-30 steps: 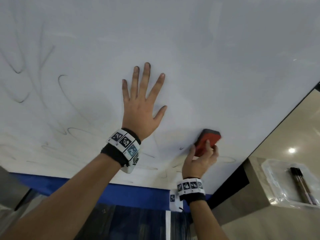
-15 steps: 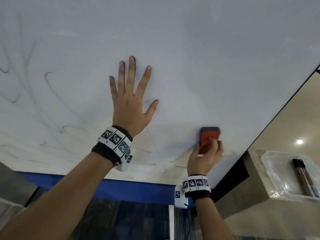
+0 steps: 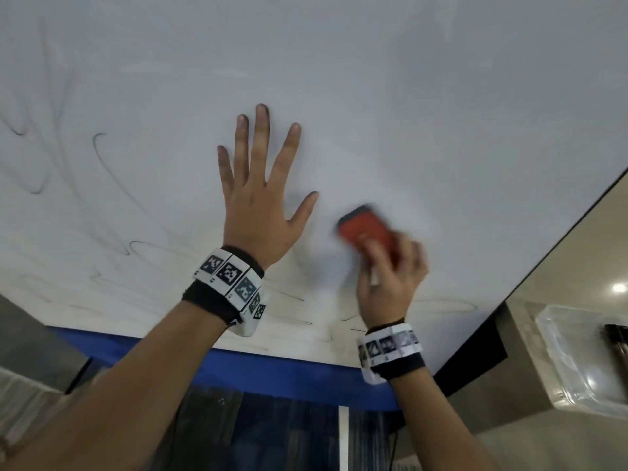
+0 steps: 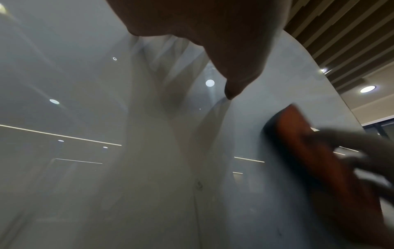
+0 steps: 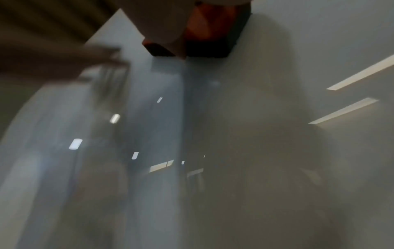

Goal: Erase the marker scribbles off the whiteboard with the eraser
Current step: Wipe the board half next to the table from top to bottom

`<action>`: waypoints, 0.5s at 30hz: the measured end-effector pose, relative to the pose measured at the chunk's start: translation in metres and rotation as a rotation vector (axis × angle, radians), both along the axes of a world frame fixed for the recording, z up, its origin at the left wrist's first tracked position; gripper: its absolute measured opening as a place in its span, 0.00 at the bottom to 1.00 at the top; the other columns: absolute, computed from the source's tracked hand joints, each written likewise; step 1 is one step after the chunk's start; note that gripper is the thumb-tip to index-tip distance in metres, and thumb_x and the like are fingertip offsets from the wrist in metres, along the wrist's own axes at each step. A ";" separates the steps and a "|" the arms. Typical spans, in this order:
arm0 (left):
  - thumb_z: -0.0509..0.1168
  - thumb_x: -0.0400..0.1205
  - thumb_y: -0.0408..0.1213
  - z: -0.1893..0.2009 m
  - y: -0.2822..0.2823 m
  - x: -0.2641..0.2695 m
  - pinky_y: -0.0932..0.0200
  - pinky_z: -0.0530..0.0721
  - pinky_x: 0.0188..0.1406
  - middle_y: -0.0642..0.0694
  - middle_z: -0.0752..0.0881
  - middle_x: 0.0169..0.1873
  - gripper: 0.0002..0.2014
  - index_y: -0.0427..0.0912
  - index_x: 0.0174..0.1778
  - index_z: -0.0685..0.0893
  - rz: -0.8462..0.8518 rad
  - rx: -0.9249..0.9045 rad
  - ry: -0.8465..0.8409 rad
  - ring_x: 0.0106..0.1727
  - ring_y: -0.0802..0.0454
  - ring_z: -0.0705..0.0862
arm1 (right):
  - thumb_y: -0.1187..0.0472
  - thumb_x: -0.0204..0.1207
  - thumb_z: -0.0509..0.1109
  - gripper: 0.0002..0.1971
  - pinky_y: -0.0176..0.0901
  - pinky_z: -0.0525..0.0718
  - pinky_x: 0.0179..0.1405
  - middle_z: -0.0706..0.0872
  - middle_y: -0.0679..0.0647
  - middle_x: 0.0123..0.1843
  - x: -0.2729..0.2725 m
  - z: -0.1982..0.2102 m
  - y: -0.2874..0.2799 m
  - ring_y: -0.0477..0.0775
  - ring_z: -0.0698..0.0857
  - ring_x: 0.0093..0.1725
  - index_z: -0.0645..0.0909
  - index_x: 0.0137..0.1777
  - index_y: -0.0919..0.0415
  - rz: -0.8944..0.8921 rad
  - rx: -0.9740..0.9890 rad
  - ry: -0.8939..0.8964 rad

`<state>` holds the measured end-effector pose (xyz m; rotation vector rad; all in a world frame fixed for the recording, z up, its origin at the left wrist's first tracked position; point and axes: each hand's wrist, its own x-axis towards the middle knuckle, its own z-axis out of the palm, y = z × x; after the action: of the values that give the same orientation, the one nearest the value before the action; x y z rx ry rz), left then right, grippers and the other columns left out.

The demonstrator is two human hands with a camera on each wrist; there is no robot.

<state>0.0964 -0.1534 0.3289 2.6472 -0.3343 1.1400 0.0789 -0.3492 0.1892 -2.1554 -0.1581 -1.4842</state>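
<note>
Red eraser, light & stiff w/ soft pad: right hand grips its back. Left hand flat, fingers spread, on whiteboard.

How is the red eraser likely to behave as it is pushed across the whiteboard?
The eraser probably glides easily: the whiteboard looks glossy. It seems light and stiff, since the right hand steers it with only a fingertip grip. Its flat dark pad should keep it from tipping.
</note>
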 end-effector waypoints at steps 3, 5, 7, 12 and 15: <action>0.63 0.86 0.58 -0.001 0.000 -0.001 0.26 0.50 0.86 0.37 0.48 0.90 0.39 0.50 0.90 0.55 0.001 -0.016 -0.005 0.91 0.36 0.44 | 0.73 0.63 0.81 0.30 0.64 0.73 0.68 0.76 0.56 0.71 -0.013 -0.073 0.014 0.65 0.76 0.63 0.87 0.61 0.44 0.167 -0.528 0.211; 0.63 0.86 0.58 -0.002 0.003 -0.001 0.27 0.50 0.86 0.37 0.48 0.90 0.39 0.50 0.90 0.55 -0.004 -0.009 -0.010 0.91 0.37 0.45 | 0.74 0.60 0.82 0.33 0.62 0.73 0.68 0.75 0.55 0.69 -0.016 -0.081 0.009 0.64 0.77 0.61 0.86 0.61 0.42 0.163 -0.577 0.243; 0.64 0.86 0.57 -0.002 0.006 0.000 0.27 0.51 0.86 0.37 0.49 0.90 0.39 0.50 0.90 0.56 -0.008 0.010 -0.021 0.91 0.37 0.45 | 0.73 0.65 0.79 0.30 0.65 0.74 0.68 0.76 0.59 0.68 -0.015 -0.056 -0.001 0.67 0.77 0.63 0.82 0.63 0.44 0.093 -0.410 0.192; 0.64 0.86 0.56 -0.007 0.005 0.000 0.27 0.50 0.86 0.37 0.49 0.90 0.39 0.49 0.90 0.56 -0.019 -0.011 -0.011 0.91 0.37 0.45 | 0.66 0.75 0.80 0.22 0.51 0.76 0.68 0.75 0.67 0.69 -0.012 -0.002 -0.026 0.57 0.73 0.66 0.80 0.68 0.57 -0.062 0.452 0.014; 0.65 0.86 0.56 -0.009 -0.001 -0.003 0.26 0.51 0.86 0.36 0.49 0.90 0.40 0.49 0.90 0.55 -0.020 -0.053 -0.008 0.91 0.36 0.45 | 0.64 0.75 0.81 0.22 0.48 0.76 0.68 0.75 0.69 0.68 -0.021 -0.034 -0.007 0.61 0.74 0.65 0.78 0.67 0.56 0.007 0.365 0.143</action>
<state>0.0932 -0.1542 0.3200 2.5885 -0.3275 1.1377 0.0574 -0.3558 0.1549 -1.9490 0.1454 -1.2373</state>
